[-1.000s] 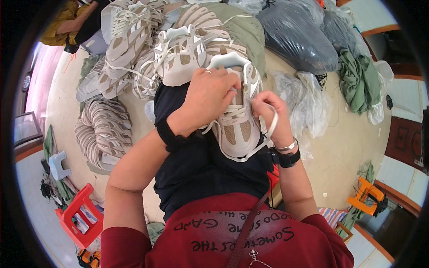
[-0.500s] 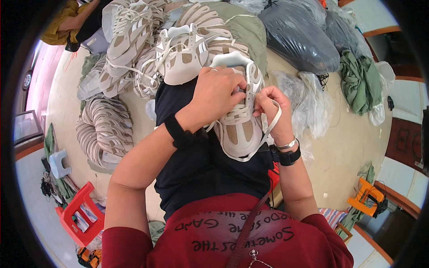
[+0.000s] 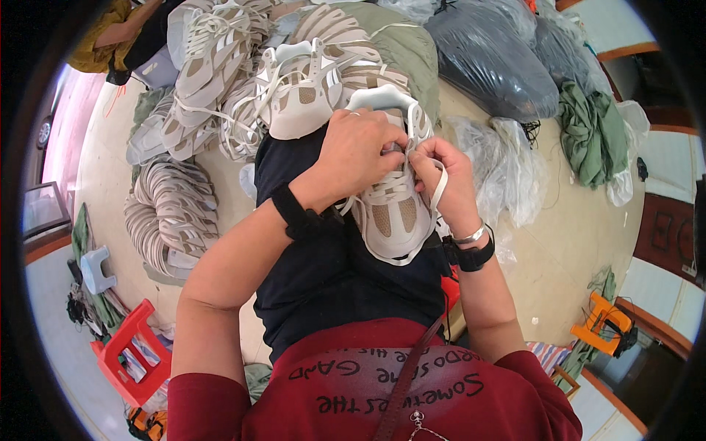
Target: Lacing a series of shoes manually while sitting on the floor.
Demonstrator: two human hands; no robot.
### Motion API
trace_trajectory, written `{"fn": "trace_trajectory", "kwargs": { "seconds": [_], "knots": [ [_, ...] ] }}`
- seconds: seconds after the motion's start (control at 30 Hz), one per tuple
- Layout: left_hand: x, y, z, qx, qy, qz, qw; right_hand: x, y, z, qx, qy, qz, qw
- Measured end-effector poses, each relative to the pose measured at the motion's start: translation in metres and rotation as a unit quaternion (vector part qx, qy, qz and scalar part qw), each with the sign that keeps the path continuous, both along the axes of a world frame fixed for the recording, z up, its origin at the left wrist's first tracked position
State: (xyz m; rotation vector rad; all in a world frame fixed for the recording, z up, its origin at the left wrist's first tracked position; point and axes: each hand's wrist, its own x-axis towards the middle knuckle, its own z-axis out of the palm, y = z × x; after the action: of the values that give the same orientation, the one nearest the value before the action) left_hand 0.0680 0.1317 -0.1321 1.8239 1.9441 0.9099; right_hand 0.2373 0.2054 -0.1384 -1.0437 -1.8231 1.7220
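A beige and white shoe upper (image 3: 393, 220) lies over my lap, its toe toward me, with a white lace (image 3: 440, 189) threaded across its front. My left hand (image 3: 362, 147) is curled over the upper's left side and opening, fingers closed on it. At the right eyelet edge, my right hand (image 3: 445, 173) pinches the lace, and a short loop of it hangs beside the fingers. The fingertips of both hands nearly meet over the eyelets. Another laced shoe upper (image 3: 300, 103) rests on my knee, just left of the one in my hands.
Stacked shoe uppers (image 3: 173, 213) lie on the floor at left, with a heap of laced uppers (image 3: 209, 66) beyond. Dark plastic bags (image 3: 493, 62) and clear plastic (image 3: 507, 169) lie at right. A red stool (image 3: 136, 353) and an orange stool (image 3: 603, 323) stand at the sides.
My right hand has moved slightly up and left, closer to the eyelets. The large lace loop beside it has become smaller. My left hand has barely moved.
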Motion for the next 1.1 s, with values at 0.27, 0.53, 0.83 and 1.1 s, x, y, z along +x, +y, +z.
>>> {"fn": "trace_trajectory", "kwargs": {
  "seconds": [0.27,0.53,0.83,1.1],
  "knots": [
    [-0.001,-0.006,0.009,0.1,0.138,-0.049,0.984,0.003,0.003,-0.004,-0.158,0.115,-0.031,0.98],
    [-0.145,-0.102,0.008,0.031,0.221,0.192,0.956,0.007,0.004,-0.007,-0.154,0.13,-0.047,0.978],
    [-0.302,-0.31,-0.045,-0.245,0.252,0.488,0.799,0.003,0.0,-0.01,-0.173,0.122,-0.059,0.976],
    [-0.377,-0.438,-0.046,-0.302,0.3,0.556,0.714,-0.004,-0.002,-0.006,-0.147,0.056,-0.036,0.987]
  ]
}}
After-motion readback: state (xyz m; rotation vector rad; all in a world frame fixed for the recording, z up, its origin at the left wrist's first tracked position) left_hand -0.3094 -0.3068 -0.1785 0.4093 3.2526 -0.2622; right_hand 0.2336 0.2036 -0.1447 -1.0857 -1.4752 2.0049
